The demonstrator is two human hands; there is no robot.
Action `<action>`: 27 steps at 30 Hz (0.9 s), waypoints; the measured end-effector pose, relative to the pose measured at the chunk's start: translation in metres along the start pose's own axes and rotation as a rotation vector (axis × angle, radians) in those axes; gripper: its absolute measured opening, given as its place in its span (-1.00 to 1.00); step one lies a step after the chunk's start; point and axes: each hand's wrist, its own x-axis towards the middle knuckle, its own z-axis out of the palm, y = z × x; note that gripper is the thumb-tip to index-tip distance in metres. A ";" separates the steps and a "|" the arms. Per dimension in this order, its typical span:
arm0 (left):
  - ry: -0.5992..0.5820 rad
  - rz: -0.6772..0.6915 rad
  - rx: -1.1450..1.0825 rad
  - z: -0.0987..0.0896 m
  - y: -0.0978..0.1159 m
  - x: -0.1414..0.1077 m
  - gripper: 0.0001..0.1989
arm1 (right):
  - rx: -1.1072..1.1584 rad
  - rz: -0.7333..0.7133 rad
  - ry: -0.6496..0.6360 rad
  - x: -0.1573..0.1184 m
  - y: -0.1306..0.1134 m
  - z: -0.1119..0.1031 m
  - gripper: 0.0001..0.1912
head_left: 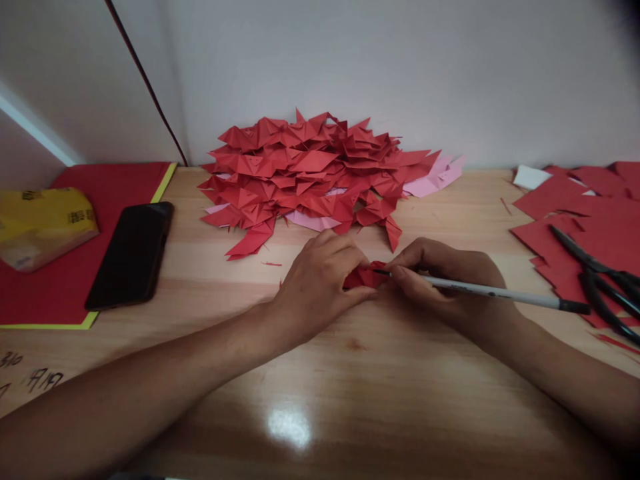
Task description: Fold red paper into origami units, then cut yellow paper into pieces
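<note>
Your right hand (pixel 453 280) has the pen (pixel 493 291) gripped, dark tip at the folded red paper (pixel 364 276); can't tell if it touches. Your left hand (pixel 317 280) pinches that paper, thumb and fingers, at the table (pixel 380 407) between your hands. Paper pile (pixel 310 163) just beyond, mostly red. Phone (pixel 130 257) left; scissors (pixel 593 267) right, on red sheets (pixel 605 227).

Grey wall (pixel 425 73) with a dark diagonal line (pixel 145 81) — pale wooden tabletop (pixel 425 413) with one bright glare spot (pixel 289 428).
</note>
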 end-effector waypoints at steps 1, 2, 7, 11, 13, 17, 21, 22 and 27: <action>-0.001 -0.002 -0.001 0.000 0.000 0.000 -0.80 | -0.003 -0.005 0.002 0.000 0.000 0.000 -0.87; -0.001 -0.004 -0.001 0.000 0.000 0.000 -0.80 | -0.007 -0.008 0.009 0.000 0.000 0.000 -0.87; 0.006 -0.005 -0.009 0.000 0.000 0.000 -0.82 | -0.012 -0.005 0.018 0.001 0.002 0.001 -0.84; 0.004 -0.008 -0.006 0.000 0.000 0.000 -0.81 | -0.004 -0.010 0.013 0.000 0.002 0.001 -0.84; 0.006 -0.003 -0.002 0.000 0.000 0.001 -0.80 | -0.003 -0.008 0.016 0.000 0.002 0.001 -0.84; 0.011 0.004 -0.002 0.000 0.000 0.000 -0.80 | -0.008 0.004 0.017 0.000 0.001 0.001 -0.88; 0.003 0.001 -0.003 -0.001 0.000 0.000 -0.80 | 0.001 0.001 -0.001 0.000 0.000 0.000 -0.86; -0.001 0.000 -0.003 -0.001 0.000 0.000 -0.80 | 0.003 0.002 -0.001 0.000 0.000 0.000 -0.86; -0.003 -0.007 -0.008 0.000 0.000 0.000 -0.79 | 0.000 0.023 0.020 0.000 0.000 0.001 -0.87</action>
